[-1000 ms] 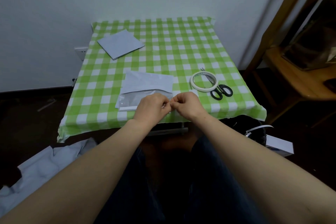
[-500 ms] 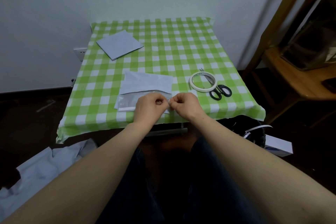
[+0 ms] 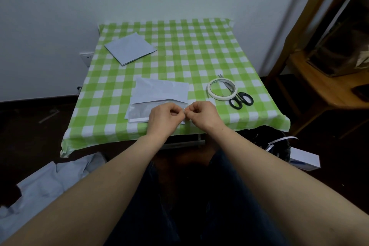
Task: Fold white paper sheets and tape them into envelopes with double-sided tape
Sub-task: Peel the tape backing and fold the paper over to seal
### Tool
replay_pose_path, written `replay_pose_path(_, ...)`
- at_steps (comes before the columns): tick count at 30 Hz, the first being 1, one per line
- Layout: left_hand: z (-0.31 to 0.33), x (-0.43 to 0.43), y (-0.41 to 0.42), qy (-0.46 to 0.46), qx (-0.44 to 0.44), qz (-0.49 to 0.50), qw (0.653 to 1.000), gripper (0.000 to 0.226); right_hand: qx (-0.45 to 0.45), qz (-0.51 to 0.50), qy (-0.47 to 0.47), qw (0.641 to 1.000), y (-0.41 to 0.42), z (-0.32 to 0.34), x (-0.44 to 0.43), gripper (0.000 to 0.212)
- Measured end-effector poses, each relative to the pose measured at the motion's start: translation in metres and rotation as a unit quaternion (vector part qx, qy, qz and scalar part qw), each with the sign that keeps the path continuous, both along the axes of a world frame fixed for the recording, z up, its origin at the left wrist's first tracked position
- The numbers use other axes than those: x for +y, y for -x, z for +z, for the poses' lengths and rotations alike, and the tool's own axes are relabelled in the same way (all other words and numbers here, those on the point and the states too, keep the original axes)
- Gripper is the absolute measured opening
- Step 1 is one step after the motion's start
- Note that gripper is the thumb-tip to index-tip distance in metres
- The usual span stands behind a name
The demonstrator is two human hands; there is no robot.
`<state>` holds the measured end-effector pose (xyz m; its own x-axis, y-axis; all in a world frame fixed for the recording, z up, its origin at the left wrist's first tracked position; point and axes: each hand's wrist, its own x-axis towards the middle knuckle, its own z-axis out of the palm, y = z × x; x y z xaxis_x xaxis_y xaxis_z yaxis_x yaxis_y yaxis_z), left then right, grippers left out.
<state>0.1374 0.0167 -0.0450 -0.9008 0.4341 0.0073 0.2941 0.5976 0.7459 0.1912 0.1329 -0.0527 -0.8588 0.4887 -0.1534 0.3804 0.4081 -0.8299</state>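
Observation:
A partly folded white paper sheet (image 3: 159, 92) lies near the front of the green checked table (image 3: 199, 52), its lower flap (image 3: 137, 111) folded up. My left hand (image 3: 165, 115) and my right hand (image 3: 201, 115) meet fingertip to fingertip over the sheet's front right corner, both pinched on a thin white tape strip (image 3: 187, 124) that hangs down between them. A roll of double-sided tape (image 3: 221, 89) lies to the right. A finished folded white envelope (image 3: 130, 48) rests at the back left.
Black-handled scissors (image 3: 238, 100) lie partly under the tape roll. A wooden chair (image 3: 319, 78) stands at the right. On the floor are crumpled white paper (image 3: 46, 185) at the left and a white box (image 3: 304, 160) at the right.
Both hands have stayed pinched together over the sheet's front right corner, with only slight finger shifts. The view has shifted a little.

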Motion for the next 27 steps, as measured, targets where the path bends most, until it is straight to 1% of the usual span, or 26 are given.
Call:
replay_pose_path(4, -0.003, 0.001, 0.003, -0.015, 0.004, 0.004, 1.0, 0.009, -0.001, -0.003, -0.002, 1.0, 0.0, 0.001, -0.002, 0.013)
replay_pose_path(7, -0.006, 0.002, 0.005, -0.035, -0.009, 0.017, 0.999, 0.008, -0.003, -0.007, -0.006, 1.0, 0.0, 0.002, -0.002, 0.014)
replay_pose_path(10, -0.007, 0.002, 0.007, -0.058, -0.035, 0.043, 0.997, 0.01, -0.011, -0.009, -0.007, 1.0, -0.001, 0.003, -0.001, 0.012)
replay_pose_path(14, -0.005, 0.002, 0.01, -0.093, -0.08, 0.082, 0.989, 0.021, -0.032, -0.031, -0.015, 0.999, -0.002, 0.003, -0.001, 0.015)
replay_pose_path(19, -0.002, -0.003, 0.012, -0.139, -0.153, 0.145, 0.968, 0.018, -0.071, -0.058, -0.019, 0.996, -0.004, 0.006, -0.001, 0.02)
replay_pose_path(22, -0.001, -0.007, 0.013, -0.159, -0.163, 0.178, 0.957, 0.016, -0.088, -0.07, -0.034, 0.993, -0.005, 0.004, 0.0, 0.025)
replay_pose_path(27, -0.008, -0.011, 0.016, -0.158, -0.184, 0.189, 0.952, 0.026, -0.118, -0.082, -0.044, 0.989, -0.007, 0.01, -0.001, 0.024)
